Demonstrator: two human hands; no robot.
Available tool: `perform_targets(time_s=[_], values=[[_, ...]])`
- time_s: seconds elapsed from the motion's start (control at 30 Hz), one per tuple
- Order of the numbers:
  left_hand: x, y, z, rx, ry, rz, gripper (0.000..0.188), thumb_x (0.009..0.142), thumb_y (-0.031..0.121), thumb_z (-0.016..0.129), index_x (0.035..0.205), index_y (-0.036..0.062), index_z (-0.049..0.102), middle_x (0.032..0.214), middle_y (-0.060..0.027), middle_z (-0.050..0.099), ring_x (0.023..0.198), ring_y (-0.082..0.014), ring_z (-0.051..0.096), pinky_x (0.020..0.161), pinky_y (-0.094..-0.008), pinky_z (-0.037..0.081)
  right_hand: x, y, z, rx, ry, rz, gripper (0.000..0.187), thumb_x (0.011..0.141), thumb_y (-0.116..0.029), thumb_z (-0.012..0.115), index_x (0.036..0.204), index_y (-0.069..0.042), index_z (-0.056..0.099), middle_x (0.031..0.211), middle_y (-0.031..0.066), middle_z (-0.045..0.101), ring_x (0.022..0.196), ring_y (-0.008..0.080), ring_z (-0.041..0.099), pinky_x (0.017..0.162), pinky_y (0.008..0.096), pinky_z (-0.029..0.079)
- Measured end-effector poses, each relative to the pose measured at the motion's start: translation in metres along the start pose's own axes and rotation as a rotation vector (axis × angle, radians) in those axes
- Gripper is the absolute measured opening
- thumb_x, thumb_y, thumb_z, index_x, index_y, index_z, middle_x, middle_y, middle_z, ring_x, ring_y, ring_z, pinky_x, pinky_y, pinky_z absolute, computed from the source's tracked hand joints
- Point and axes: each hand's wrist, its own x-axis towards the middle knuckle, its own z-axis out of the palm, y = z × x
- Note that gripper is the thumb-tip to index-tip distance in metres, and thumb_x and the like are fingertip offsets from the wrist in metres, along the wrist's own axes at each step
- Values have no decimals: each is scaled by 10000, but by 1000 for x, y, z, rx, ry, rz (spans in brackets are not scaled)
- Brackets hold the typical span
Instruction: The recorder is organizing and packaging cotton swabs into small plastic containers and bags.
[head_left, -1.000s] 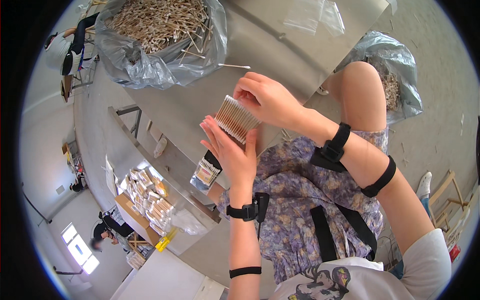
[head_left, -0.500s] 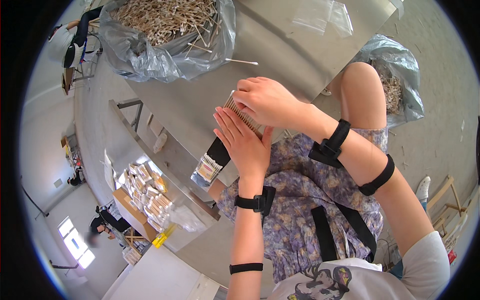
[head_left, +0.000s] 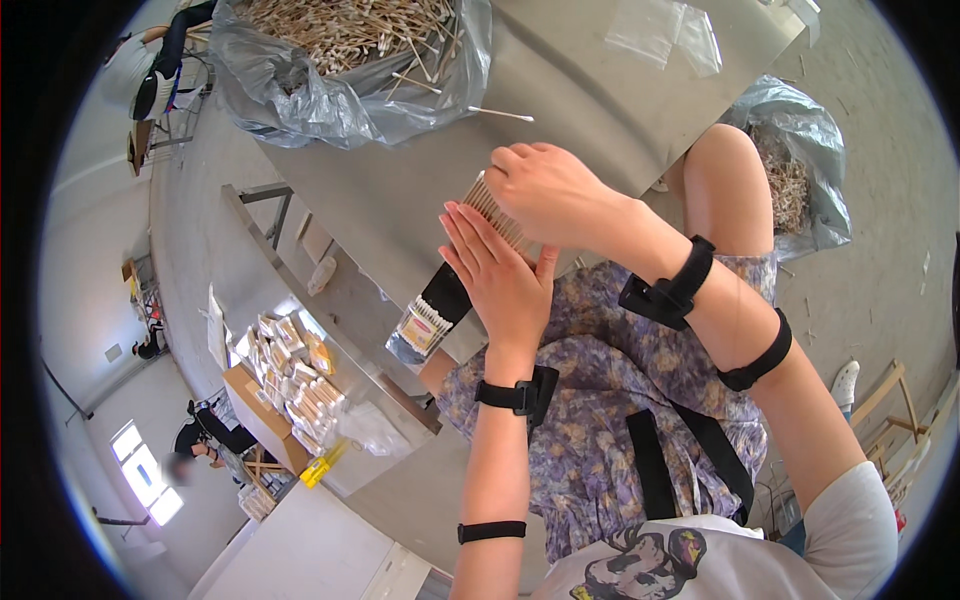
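Note:
A neat row of cotton swabs (head_left: 484, 201) lies side by side near the table edge. Across its near side rests my left hand (head_left: 502, 290), palm down with fingers stretched out. My right hand (head_left: 550, 192) is at the row's right side, its fingers curled in; whatever they pinch is hidden beneath them. From under my left hand a black strip (head_left: 446, 293) runs toward a small clear packet of swabs (head_left: 421, 328) with a yellowish label. Farther off, a loose single swab (head_left: 503, 115) sticks out beside a large grey plastic bag (head_left: 365, 115) heaped with loose swabs (head_left: 345, 30).
Flat clear bags (head_left: 665, 35) lie at the far right of the grey table (head_left: 575, 85). Another bag of swabs (head_left: 790, 190) stands on the floor beside my knee. To the left, a side table holds a pile of packed swabs (head_left: 290, 375) by a cardboard box (head_left: 262, 420).
Both hands have shifted slightly right in the picture along with the table and its things. My left hand still lies flat on the swab row; my right fingers remain curled.

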Motion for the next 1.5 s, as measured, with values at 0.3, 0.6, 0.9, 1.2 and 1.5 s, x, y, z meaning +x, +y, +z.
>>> perform_targets(time_s=[0.3, 0.6, 0.9, 1.2, 1.5], values=[[-5, -5, -3, -90, 30, -41, 1108, 905, 666, 560, 1553, -77, 55, 1605, -303, 144, 1511, -439, 100, 1197, -589, 112, -71, 36, -134, 156, 299, 376, 95, 862, -46, 631, 948, -27, 598, 903, 131, 606, 853, 304, 633, 749, 377, 509], [-11, -2, -21, -146, 87, -43, 1141, 872, 687, 595, 1560, -58, 71, 1612, -290, 140, 1514, -434, 98, 1198, -600, 94, -258, 95, -188, -119, 161, 975, 94, 913, -61, 631, 980, 0, 604, 891, 84, 583, 797, 186, 555, 767, 307, 470], [-1, 13, -11, 13, 29, -19, 1170, 868, 724, 558, 1535, -115, 89, 1601, -330, 122, 1513, -436, 101, 1199, -584, 129, -119, 23, -146, 367, 394, 673, 181, 929, -41, 620, 1106, -46, 659, 1020, 43, 691, 964, 129, 638, 841, 271, 504], [1, 12, 10, 115, 146, 47, 1101, 893, 715, 508, 1496, -154, 203, 1559, -343, 242, 1476, -451, 233, 1198, -524, 215, -34, -8, -37, 594, 274, 264, 133, 865, -13, 594, 977, -25, 664, 935, 137, 634, 837, 319, 632, 740, 373, 518], [1, 12, 11, 103, 178, 25, 1064, 878, 654, 578, 1485, -149, 234, 1554, -333, 262, 1476, -440, 242, 1201, -512, 226, -43, 9, -17, 478, 14, 249, 95, 771, -31, 574, 769, -68, 662, 891, 72, 606, 909, 261, 618, 762, 376, 524]])
